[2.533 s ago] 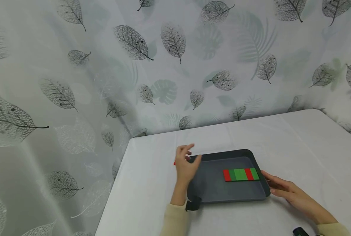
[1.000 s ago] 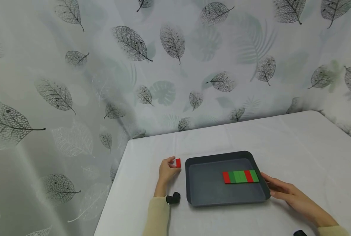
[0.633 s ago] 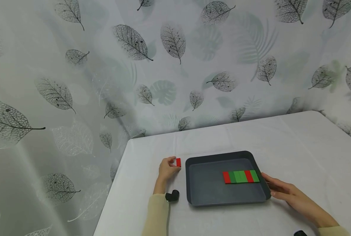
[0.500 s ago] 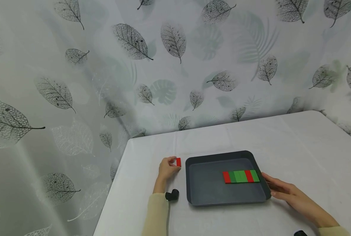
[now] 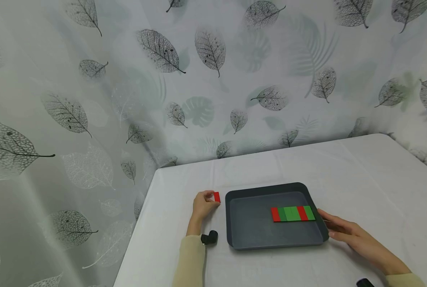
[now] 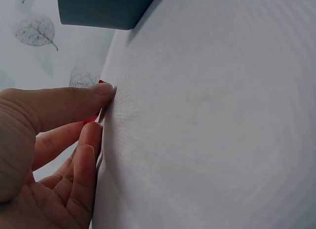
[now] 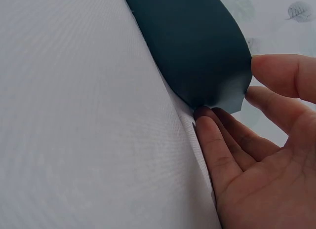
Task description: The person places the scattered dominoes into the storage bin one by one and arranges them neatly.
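Observation:
Left of the dark grey tray (image 5: 249, 223), my left hand (image 5: 202, 205) holds a small red tile (image 5: 217, 197) between thumb and fingers, low at the white tablecloth. In the left wrist view only slivers of that tile show past the thumb (image 6: 74, 103). My right hand (image 5: 353, 235) rests against the tray's right wall, fingers extended. The right wrist view shows its fingertips touching the tray's outer side (image 7: 207, 56). Inside the tray, toward the right, lies a row of red and green tiles (image 5: 293, 214) set side by side.
The white-covered table (image 5: 342, 171) runs back to a leaf-patterned curtain (image 5: 213, 79), which also hangs along the left side. A black wrist camera (image 5: 209, 237) sits on the left wrist, between the sleeve and the tray.
My left hand has moved from above the tray's left rim, fingers spread, leftward and down to the red tile. Over the last second it has barely shifted. The right hand stays at the tray.

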The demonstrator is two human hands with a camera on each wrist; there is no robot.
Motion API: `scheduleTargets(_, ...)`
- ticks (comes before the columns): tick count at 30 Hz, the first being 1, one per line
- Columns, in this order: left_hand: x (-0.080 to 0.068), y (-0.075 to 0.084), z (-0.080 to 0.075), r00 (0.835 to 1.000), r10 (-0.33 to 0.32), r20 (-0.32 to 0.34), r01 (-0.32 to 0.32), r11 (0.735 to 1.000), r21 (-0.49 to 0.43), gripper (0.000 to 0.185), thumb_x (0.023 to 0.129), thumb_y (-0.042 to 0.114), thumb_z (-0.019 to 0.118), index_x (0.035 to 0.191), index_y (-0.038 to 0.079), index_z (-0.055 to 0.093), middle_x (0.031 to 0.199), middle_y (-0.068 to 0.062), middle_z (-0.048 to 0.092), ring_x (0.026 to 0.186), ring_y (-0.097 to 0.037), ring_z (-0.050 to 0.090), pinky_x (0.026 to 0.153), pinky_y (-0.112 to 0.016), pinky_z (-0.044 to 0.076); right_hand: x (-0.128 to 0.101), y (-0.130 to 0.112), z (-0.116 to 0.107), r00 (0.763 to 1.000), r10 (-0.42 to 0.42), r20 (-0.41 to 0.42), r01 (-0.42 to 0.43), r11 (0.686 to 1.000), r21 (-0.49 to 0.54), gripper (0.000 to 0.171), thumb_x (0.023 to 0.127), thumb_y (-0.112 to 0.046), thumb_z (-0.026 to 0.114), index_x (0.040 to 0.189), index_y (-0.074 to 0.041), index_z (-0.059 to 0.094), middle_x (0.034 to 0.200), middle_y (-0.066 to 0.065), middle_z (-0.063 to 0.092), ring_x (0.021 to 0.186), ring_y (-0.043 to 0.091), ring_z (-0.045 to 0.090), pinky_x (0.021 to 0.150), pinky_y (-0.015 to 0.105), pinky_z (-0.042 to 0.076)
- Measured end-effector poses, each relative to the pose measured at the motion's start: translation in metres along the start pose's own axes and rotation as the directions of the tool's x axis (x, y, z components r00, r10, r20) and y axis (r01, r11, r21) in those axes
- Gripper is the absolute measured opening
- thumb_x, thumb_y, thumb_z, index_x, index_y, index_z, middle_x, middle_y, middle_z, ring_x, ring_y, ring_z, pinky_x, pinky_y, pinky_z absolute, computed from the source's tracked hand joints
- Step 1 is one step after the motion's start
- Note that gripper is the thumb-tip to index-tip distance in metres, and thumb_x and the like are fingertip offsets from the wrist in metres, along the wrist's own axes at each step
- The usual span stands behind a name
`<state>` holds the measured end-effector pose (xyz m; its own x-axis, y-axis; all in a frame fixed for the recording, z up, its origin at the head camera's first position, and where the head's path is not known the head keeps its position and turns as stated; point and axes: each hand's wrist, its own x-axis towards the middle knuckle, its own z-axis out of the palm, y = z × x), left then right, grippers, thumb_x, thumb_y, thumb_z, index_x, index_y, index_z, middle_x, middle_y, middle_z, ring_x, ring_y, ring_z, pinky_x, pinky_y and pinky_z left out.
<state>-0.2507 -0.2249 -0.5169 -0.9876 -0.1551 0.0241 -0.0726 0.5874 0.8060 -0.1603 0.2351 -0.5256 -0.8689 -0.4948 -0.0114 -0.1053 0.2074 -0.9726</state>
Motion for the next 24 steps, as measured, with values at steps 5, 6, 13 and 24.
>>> scheduleTargets(5,-0.004,0.000,-0.001,0.999,-0.031,-0.037,0.029,0.998,-0.056,0.045,0.074,0.000,0.080,0.117,-0.002,0.066,0.103,-0.016,0.067,0.084,-0.020,0.063,0.077,-0.033,0.055,0.000,-0.001,0.001,1.000,-0.021,0.010,0.021,1.000,0.014,0.058,0.101,-0.013,0.050,0.151,0.003,0.026,0.136,-0.041,0.037,0.118,-0.028,0.033,0.087,0.005,0.038)
scheduleTargets(6,-0.004,0.000,-0.002,0.998,-0.037,-0.045,0.034,0.997,-0.063,0.045,0.074,0.000,0.079,0.118,-0.001,0.066,0.102,-0.015,0.067,0.084,-0.020,0.063,0.078,-0.033,0.055,0.000,-0.001,0.001,1.000,-0.019,0.011,0.019,1.000,0.016,0.058,0.101,-0.013,0.050,0.151,0.003,0.026,0.136,-0.041,0.037,0.118,-0.028,0.033,0.087,0.005,0.038)
scheduleTargets(13,-0.008,0.000,-0.005,0.996,-0.062,-0.070,0.054,0.993,-0.108,0.047,0.074,-0.001,0.079,0.119,0.001,0.066,0.102,-0.015,0.068,0.085,-0.020,0.065,0.073,-0.032,0.057,-0.001,0.000,0.001,1.000,0.019,0.011,-0.019,1.000,0.018,0.060,0.101,-0.017,0.051,0.152,0.002,0.026,0.134,-0.042,0.037,0.116,-0.030,0.033,0.087,0.005,0.037)
scheduleTargets(24,-0.027,0.047,-0.017,0.992,0.082,-0.101,-0.095,0.985,-0.142,0.047,0.075,0.000,0.081,0.120,0.002,0.066,0.102,-0.015,0.068,0.079,-0.018,0.063,0.064,-0.027,0.052,-0.001,0.000,0.000,0.999,0.036,0.001,-0.036,0.999,0.014,0.061,0.101,-0.019,0.052,0.152,0.001,0.026,0.131,-0.044,0.035,0.114,-0.032,0.030,0.086,0.005,0.037)
